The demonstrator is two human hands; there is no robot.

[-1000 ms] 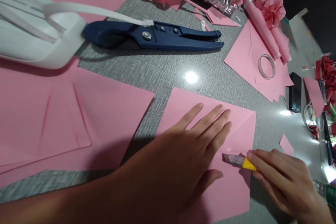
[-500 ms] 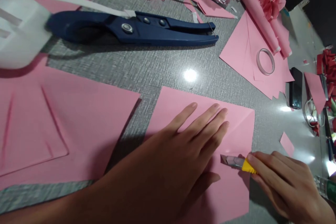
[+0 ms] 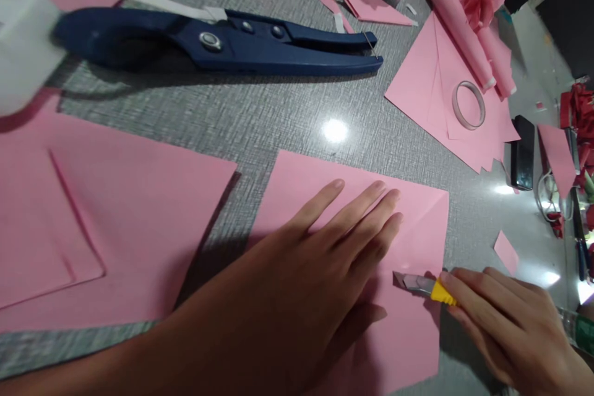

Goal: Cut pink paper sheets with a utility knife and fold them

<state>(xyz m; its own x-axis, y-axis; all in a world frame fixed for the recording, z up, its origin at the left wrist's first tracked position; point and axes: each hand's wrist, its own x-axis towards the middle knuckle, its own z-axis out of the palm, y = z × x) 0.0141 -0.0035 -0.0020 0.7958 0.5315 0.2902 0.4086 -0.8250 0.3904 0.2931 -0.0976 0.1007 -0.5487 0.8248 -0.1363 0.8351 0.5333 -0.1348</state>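
My left hand [image 3: 338, 253] lies flat with fingers spread on a sheet of pink paper [image 3: 413, 334], pressing it to the table. A diagonal crease runs toward the sheet's upper right corner. At the sheet's right side, my right hand [image 3: 515, 322] is closed around a yellow utility knife [image 3: 443, 292]. The knife's metal blade points left over the paper, its tip close to my left hand's fingers; whether it touches the paper I cannot tell. Most of the knife's handle is hidden in my palm.
More pink sheets [image 3: 153, 210] lie to the left, beside a white roll [image 3: 28, 43]. Blue pruning shears [image 3: 232, 49] rest behind. At the right are a tape ring [image 3: 468, 105] on pink paper, a black phone [image 3: 523, 153] and a small pink scrap [image 3: 505, 252].
The knife has shifted very slightly to the right in my right hand. My left hand stays on the sheet. The view has drifted a little, with the left-side objects moving left.
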